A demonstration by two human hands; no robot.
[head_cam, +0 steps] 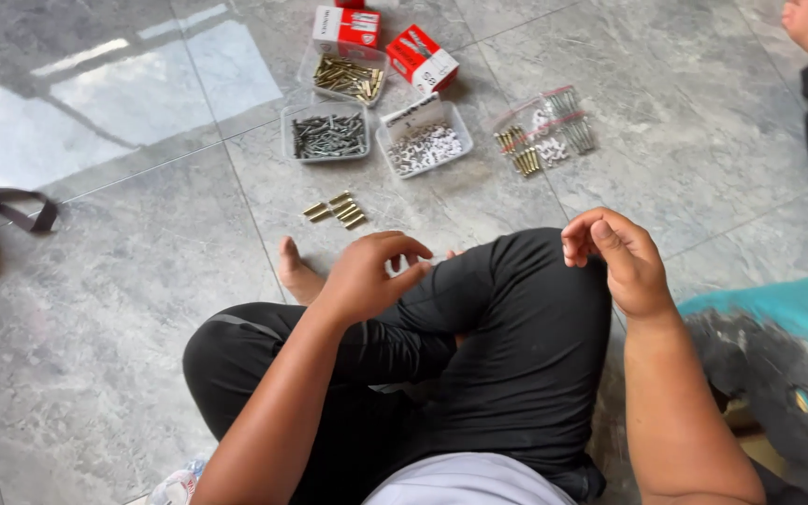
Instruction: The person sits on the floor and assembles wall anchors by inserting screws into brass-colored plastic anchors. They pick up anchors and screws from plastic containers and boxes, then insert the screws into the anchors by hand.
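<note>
The person is sitting cross-legged on the grey marbled tile floor (123,281), and the left hand (371,276) is hovering over the knee with fingers curled and thumb meeting the fingertips, pinching what seems a tiny pale piece — too small to name. The right hand (614,257) is held loosely curled above the other knee; whether it is holding anything I cannot tell. Just beyond the left hand, a small row of brass-coloured metal screws (336,209) is lying loose on the floor. Farther beyond that row, three clear plastic tubs are sitting: one of dark grey screws (328,135), one of white plastic plugs (425,147), one of brass screws (348,77), with two red cardboard boxes (346,28) beside them and a clear bag of mixed fasteners (546,131) to the right. Such screws are likely stiff, light and slippery — best pinched mid-shank.
</note>
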